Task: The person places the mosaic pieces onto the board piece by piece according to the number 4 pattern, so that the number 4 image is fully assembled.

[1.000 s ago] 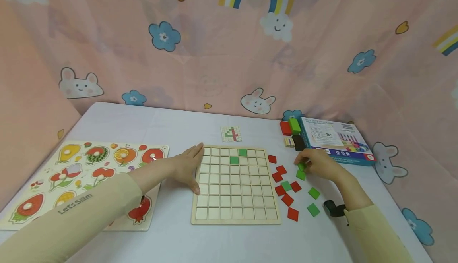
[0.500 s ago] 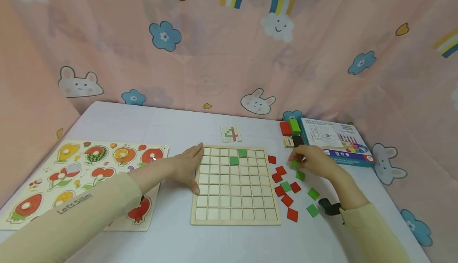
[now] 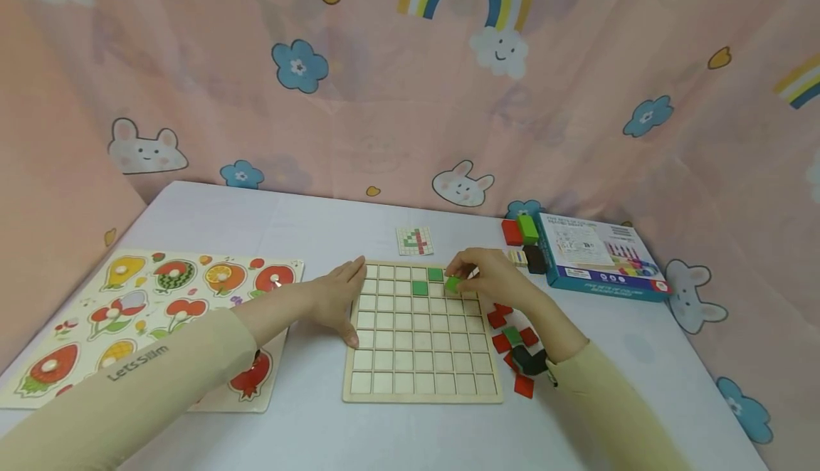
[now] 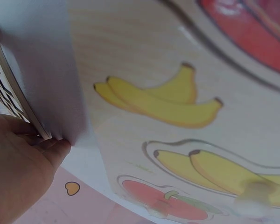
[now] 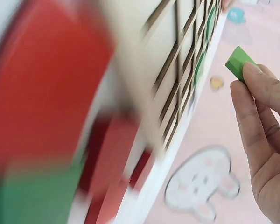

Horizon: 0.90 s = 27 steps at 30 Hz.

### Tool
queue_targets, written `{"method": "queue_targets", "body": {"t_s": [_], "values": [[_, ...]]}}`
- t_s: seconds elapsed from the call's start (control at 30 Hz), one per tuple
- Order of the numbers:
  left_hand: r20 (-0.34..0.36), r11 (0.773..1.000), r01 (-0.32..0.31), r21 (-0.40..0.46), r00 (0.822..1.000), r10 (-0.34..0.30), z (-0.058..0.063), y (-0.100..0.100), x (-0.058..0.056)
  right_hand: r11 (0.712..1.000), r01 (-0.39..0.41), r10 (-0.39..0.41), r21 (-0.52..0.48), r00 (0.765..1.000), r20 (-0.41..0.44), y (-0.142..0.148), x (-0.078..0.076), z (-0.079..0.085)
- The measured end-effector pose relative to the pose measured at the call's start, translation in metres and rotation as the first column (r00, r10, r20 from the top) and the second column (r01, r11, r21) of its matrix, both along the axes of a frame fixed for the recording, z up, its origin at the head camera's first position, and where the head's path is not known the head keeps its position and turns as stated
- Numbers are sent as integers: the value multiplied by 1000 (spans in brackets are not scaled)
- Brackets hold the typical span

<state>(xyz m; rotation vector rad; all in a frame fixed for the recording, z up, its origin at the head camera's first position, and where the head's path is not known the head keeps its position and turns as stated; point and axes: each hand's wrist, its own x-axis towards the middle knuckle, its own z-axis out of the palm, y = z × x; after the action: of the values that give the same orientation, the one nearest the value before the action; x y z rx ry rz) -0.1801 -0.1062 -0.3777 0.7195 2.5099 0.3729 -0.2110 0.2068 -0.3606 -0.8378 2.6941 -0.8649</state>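
Note:
A wooden grid board point(image 3: 403, 394) lies flat on the table with two green square tiles set in its upper cells, one of them the tile point(image 3: 419, 287). My left hand point(image 3: 333, 302) rests along the board's left edge, fingers stretched out and thumb apart. In the left wrist view, the fingertips point(image 4: 60, 148) touch the board's edge. Over the board's upper right part, my right hand point(image 3: 496, 279) pinches another green tile point(image 5: 238, 63) between thumb and fingers. Behind the board lies a small pattern card point(image 3: 413, 240) with green and red squares.
Loose red tiles point(image 3: 524, 386) and a green tile point(image 3: 512, 335) lie right of the board, partly under my right wrist. A fruit puzzle board point(image 3: 211, 272) is on the left. A cardboard box point(image 3: 596, 250) and colored blocks point(image 3: 527, 229) stand at the back right.
My right hand has picked up a green tile from the loose ones and moved left with it to over the board. My left hand has stayed at the board's edge.

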Motion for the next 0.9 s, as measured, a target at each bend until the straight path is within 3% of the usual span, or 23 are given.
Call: {"method": "queue_targets", "body": {"t_s": [0.13,0.37,0.7,0.9], "values": [[-4,1000,1,-2,1000,-1,-1,0,-1,998,-43,44,-38,999,28,-27,0,-2],[-8,1000,-4,3,1000,4,-3,1,-1,997,-77,78,-18,995,63,-60,0,-9],[-17,1000,-19,-2,1000,19,-1,2,0,996,-80,76,29,991,107,-77,4,-10],[-19,1000,-16,-6,1000,16,-1,2,0,993,-106,102,60,992,70,-81,5,-11]]}}
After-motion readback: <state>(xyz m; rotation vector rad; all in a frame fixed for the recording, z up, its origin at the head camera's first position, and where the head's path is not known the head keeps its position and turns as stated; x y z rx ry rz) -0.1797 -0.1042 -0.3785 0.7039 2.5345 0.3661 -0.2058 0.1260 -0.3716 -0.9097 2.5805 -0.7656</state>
